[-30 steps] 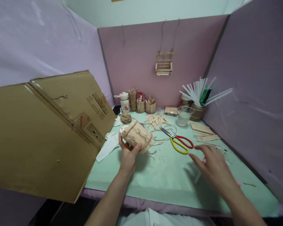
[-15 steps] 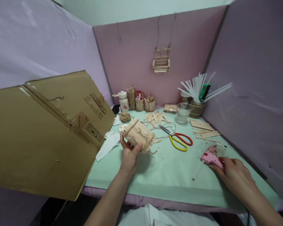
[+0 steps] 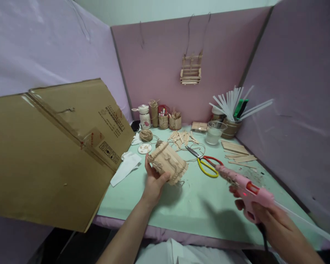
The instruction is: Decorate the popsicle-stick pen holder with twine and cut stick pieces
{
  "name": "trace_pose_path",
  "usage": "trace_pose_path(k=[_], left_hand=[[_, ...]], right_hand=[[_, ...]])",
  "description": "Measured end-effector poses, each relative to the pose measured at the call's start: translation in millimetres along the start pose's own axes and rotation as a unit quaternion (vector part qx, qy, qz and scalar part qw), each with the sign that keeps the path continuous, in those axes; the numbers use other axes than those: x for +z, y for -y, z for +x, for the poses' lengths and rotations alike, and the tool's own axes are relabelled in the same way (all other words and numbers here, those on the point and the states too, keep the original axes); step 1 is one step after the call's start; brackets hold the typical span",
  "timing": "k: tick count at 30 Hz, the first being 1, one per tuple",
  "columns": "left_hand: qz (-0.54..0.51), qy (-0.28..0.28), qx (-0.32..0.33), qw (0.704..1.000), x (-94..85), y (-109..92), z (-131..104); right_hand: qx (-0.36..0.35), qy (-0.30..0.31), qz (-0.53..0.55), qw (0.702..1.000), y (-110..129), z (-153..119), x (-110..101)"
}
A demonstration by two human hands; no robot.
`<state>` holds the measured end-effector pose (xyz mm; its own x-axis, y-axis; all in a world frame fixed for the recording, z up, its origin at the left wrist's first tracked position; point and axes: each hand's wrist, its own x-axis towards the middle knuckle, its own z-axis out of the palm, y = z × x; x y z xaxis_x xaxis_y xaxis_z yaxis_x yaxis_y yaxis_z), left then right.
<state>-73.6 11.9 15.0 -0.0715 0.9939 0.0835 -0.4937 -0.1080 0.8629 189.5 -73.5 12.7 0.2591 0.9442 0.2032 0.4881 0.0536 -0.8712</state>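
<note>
My left hand [image 3: 155, 183] grips a small craft piece made of wooden sticks [image 3: 169, 161], tilted and held above the table. Twine trim runs along its edges, and a curled twine shape decorates its face. In my right hand [image 3: 269, 216] is a pink hot glue gun [image 3: 244, 187], raised off the table with its nozzle toward the left. A red light shows on its side, and a long white glue stick [image 3: 305, 220] sticks out of its back. Scissors [image 3: 206, 163] with one red and one yellow handle lie beyond the nozzle.
A large cardboard sheet [image 3: 60, 154] leans at the left beside a white cloth [image 3: 126, 167]. Loose wooden sticks [image 3: 236, 148], a twine ball [image 3: 146, 135], a plastic cup [image 3: 215, 134] and a pot of glue sticks [image 3: 231, 128] stand or lie farther back. A stick-built swing [image 3: 191, 71] hangs on the wall.
My right hand has lifted the glue gun off the table and turned its nozzle to the left. The stick craft piece in my left hand has shifted slightly right and down.
</note>
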Motion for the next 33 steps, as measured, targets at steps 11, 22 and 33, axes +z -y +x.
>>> trace_pose_path(k=[11, 22, 33], left_hand=[[0.010, 0.078, 0.059, 0.995, -4.2, 5.3, -2.0], [0.010, 0.078, 0.070, 0.994, -3.2, 6.7, -2.8], [0.014, 0.057, 0.062, 0.996, -0.9, 4.7, -3.8]], right_hand=[[0.041, 0.161, 0.146, 0.975, 26.5, -17.3, 22.2], [0.052, 0.204, 0.148, 0.966, 30.0, -19.6, 28.4], [0.070, 0.159, 0.140, 0.975, 43.9, -25.6, 31.7]])
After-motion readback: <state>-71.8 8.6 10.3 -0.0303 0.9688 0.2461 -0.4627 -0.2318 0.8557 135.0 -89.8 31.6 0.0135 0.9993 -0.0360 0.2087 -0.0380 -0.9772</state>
